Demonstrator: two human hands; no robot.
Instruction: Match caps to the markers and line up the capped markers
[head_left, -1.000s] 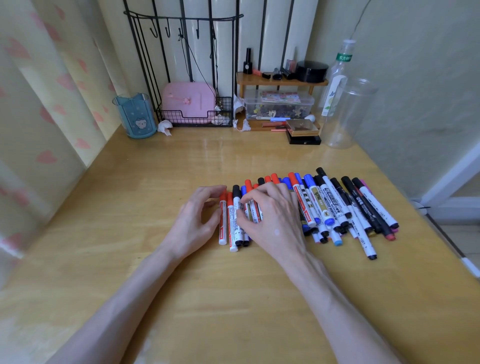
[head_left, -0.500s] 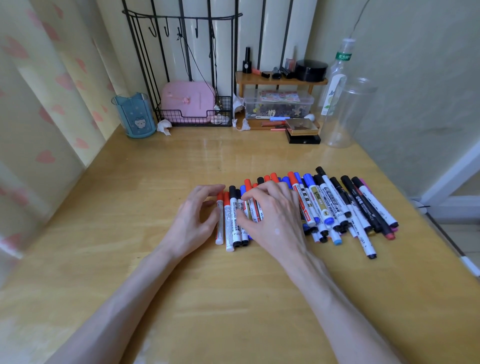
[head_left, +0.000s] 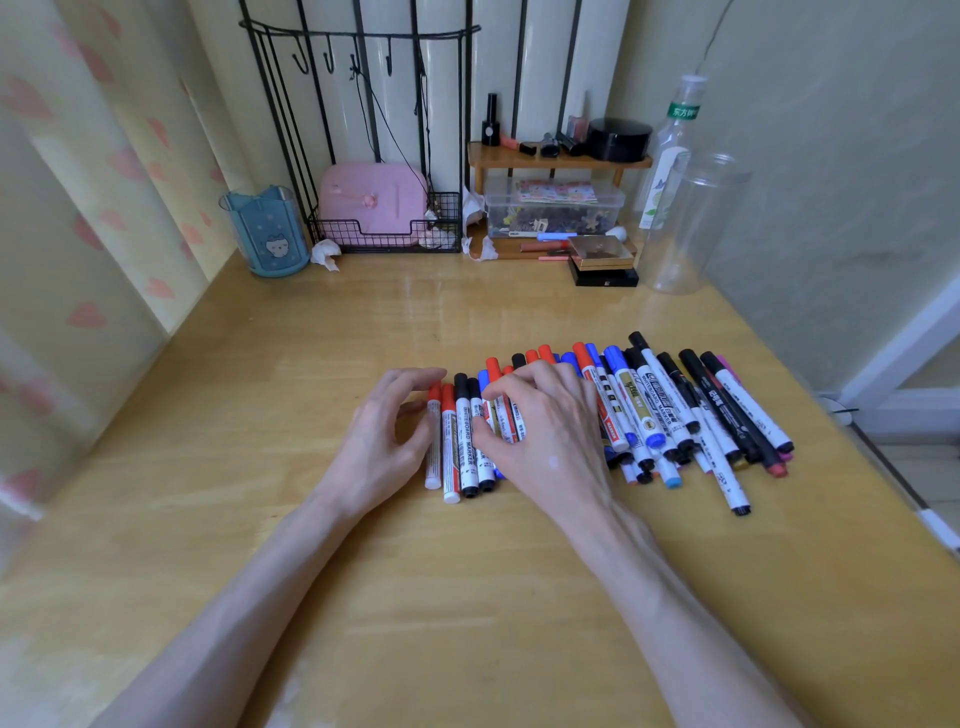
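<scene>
My left hand (head_left: 384, 434), fingers loosely bent, touches the end red-capped white marker (head_left: 434, 447) to square the row of capped markers (head_left: 649, 410) on the pale wooden table (head_left: 249, 467). My right hand (head_left: 545, 431) arches over them, fingertips steadying barrels; whether it pinches one I cannot tell.

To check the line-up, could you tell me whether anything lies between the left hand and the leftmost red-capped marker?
Nothing visible does: the left hand touches the leftmost red-capped marker directly with its fingertips.
</scene>
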